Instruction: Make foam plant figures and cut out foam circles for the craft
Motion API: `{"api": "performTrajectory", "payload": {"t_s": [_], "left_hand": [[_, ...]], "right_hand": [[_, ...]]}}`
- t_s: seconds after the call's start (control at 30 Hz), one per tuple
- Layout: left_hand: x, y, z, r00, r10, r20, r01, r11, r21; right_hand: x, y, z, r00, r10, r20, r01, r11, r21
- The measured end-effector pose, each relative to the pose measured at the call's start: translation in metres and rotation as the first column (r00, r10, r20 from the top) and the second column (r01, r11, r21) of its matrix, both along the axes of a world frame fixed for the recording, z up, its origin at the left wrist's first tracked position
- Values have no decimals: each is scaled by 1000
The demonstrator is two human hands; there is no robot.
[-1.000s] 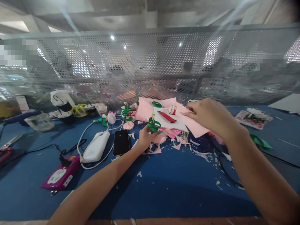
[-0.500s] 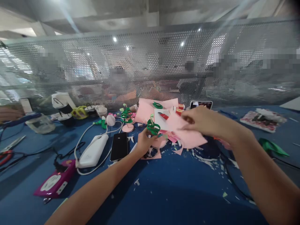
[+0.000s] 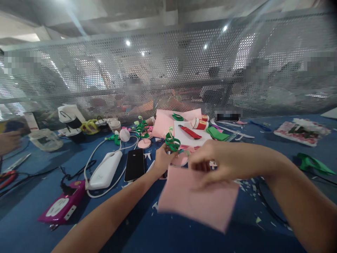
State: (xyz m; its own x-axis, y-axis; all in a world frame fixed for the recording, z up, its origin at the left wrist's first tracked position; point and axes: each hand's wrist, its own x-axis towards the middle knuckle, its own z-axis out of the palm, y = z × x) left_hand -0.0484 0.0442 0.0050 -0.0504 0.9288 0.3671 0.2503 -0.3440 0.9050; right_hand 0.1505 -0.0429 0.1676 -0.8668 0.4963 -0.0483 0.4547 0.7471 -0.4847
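My left hand (image 3: 161,161) is closed around the stem of a small green paper spiral (image 3: 173,143) that stands on a pink disc (image 3: 180,160). My right hand (image 3: 214,162) pinches the top edge of a pink paper sheet (image 3: 200,199), which hangs blurred above the blue table (image 3: 184,232) in front of me. Behind the hands lie more pink sheets (image 3: 163,123), a white sheet with a red cutter (image 3: 191,132) on it, a glue bottle (image 3: 199,123) and a green paper piece (image 3: 217,134).
A black phone (image 3: 134,164), a white power bank (image 3: 103,171) with cable and a magenta device (image 3: 61,206) lie to the left. Another green spiral (image 3: 142,128) stands further back. Paper scraps litter the table. A perforated metal screen (image 3: 168,70) closes the far side. Another person's hand (image 3: 7,141) shows at far left.
My right hand has pulled a pink sheet off the pile at the back and brought it toward me and lower. My left hand kept still on the green spiral.
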Motion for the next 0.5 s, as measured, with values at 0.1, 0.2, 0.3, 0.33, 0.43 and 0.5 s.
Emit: {"api": "performTrajectory", "payload": {"t_s": [0.1, 0.2, 0.3, 0.33, 0.43, 0.5], "left_hand": [[0, 0, 0, 1000, -4, -29, 4, 1000, 8], [-1, 1, -1, 999, -32, -33, 33, 999, 14], [-1, 1, -1, 998, -23, -58, 24, 1000, 17], [-1, 1, -1, 997, -7, -71, 8, 1000, 21], [-1, 2, -2, 996, 19, -91, -16, 999, 30], [-1, 3, -2, 997, 26, -71, -24, 999, 30]], "right_hand": [[2, 0, 1, 1000, -19, 15, 18, 1000, 23], [9, 11, -6, 887, -457, 68, 372, 794, 481], [7, 5, -7, 852, -519, 65, 400, 727, 558], [3, -1, -5, 912, -402, 77, 325, 825, 463], [-6, -16, 2, 997, 15, 72, -21, 995, 95], [-7, -15, 3, 997, 4, 77, -11, 995, 100]]}}
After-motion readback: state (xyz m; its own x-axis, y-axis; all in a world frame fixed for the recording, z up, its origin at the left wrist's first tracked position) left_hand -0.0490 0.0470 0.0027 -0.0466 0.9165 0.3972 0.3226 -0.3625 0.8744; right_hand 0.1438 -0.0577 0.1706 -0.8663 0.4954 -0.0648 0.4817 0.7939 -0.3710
